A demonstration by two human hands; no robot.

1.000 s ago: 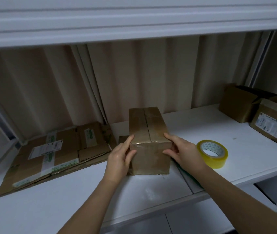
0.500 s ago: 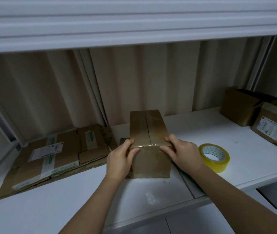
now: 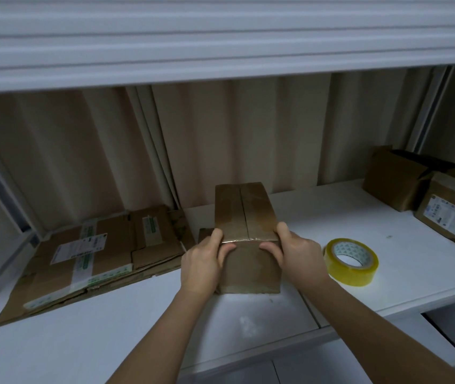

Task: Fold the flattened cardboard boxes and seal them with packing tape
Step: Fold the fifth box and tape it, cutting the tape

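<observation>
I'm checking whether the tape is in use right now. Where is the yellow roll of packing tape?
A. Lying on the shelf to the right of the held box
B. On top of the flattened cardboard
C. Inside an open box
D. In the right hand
A: the tape roll lies flat on the white shelf, right of the box that both the left hand and right hand hold.

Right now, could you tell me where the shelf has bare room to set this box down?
Bare white shelf lies behind the tape roll, between the held box and the boxes at the far right. The near-left front, below the flattened cardboard, is bare too. It is crowded at the left rear and far right.
</observation>
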